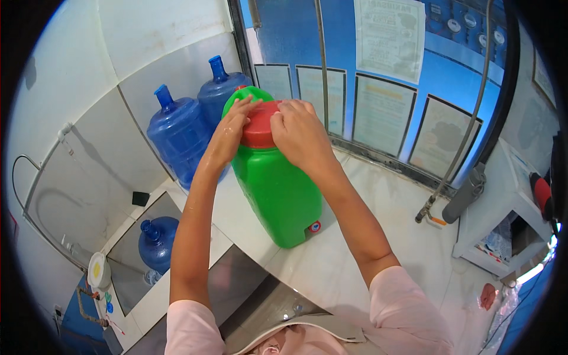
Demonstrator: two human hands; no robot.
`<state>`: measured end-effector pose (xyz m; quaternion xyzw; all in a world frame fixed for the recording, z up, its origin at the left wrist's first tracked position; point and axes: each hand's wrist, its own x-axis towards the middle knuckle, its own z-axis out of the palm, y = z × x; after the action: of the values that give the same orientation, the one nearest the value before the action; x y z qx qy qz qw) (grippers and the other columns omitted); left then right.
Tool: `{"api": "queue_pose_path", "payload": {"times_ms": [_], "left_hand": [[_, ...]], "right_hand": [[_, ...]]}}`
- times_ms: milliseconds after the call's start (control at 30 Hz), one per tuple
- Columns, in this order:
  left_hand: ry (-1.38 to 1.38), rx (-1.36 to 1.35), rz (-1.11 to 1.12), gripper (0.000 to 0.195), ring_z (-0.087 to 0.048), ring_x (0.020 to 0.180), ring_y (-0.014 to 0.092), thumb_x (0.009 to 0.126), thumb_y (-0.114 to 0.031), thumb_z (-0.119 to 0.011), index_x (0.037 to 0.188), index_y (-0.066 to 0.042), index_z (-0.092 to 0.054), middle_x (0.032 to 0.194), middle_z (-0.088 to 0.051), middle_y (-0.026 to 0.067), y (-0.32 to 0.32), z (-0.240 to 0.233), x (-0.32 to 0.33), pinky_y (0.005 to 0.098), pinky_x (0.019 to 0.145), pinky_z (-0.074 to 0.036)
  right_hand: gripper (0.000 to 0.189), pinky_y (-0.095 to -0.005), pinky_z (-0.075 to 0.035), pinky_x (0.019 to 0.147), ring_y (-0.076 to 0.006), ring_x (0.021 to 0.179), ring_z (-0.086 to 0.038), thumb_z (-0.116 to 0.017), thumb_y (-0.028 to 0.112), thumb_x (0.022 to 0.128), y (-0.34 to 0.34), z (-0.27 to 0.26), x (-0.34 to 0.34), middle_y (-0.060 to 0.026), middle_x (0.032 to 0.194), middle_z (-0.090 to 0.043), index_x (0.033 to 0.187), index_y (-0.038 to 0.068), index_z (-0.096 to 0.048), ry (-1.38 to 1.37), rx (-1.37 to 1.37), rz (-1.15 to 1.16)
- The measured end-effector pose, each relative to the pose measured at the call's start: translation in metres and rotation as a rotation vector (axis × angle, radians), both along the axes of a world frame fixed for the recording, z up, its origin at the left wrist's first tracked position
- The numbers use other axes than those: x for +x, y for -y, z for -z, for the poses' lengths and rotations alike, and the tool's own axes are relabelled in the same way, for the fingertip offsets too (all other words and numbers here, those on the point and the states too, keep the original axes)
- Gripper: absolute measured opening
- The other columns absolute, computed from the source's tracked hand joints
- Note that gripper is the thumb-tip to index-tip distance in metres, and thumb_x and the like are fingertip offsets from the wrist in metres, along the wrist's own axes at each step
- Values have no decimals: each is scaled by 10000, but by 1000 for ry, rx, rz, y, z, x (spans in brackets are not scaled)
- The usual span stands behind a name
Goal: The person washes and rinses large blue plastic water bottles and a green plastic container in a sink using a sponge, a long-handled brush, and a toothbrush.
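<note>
A tall green plastic water container (279,195) stands upright on the white tiled counter in front of me. Its wide red screw cap (262,122) sits on the neck, between my two hands. My left hand (233,128) looks wet and lies against the cap's left side, its fingers reaching over the far rim. Around the right side of the cap, my right hand (301,128) has its fingers curled, the thumb toward the near edge. Part of the container's green handle (248,94) shows behind the cap. A small red spigot (314,226) sits low on the container.
Two blue water bottles (175,128) stand at the left wall. Another round blue bottle (159,244) is in the sink recess (126,284). On the right are a pipe valve (432,217), a grey cylinder (463,195) and a white cabinet (501,222). Glass panels (386,120) close the back.
</note>
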<state>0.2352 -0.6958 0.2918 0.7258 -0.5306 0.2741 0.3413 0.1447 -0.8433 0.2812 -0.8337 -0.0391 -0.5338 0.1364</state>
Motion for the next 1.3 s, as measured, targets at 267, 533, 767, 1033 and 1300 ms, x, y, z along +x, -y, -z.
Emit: {"api": "queue_pose_path", "payload": {"times_ms": [267,533,767,1033,1300], "left_hand": [[-231,-328,-122,402,-514,1019,363,933,-258,-302,1133,44,-477,1095,-529,256,60,27,-20,408,875,-383],[-883,-538,216,449,-518,1063,229,899,-283,-286,1186,-18,-509,1170,-530,144,37,18,19,329,904,-417],[-374,-276,-549,445,-539,1047,262,901,-319,-261,1168,-117,-553,1181,-559,110,30,36,-34,330,885,-380],[52,-124,-747,446,-584,954,281,895,-271,-256,1090,-58,-596,1106,-597,126,25,28,-38,351,840,-412],[-358,-297,-8,417,-546,968,319,847,-200,-316,1064,19,-597,1062,-586,226,14,21,14,341,938,-333]], "right_hand": [[259,-399,-477,740,-295,821,-627,-501,194,777,95,-27,53,-168,837,-648,899,53,-680,-361,-274,-232],[180,-388,-503,636,-311,725,-632,-589,175,622,51,-31,99,-178,804,-648,725,72,-693,-293,-27,-63],[219,-300,-454,577,-153,612,-562,-652,207,622,59,-21,112,-33,717,-642,820,151,-729,-718,434,-603],[290,-249,-423,657,-141,718,-548,-530,154,696,57,-37,87,-38,802,-647,918,113,-713,-744,503,-809],[280,-276,-435,615,-158,710,-568,-470,96,722,39,-26,66,-104,765,-631,868,-8,-684,-540,775,-547]]}}
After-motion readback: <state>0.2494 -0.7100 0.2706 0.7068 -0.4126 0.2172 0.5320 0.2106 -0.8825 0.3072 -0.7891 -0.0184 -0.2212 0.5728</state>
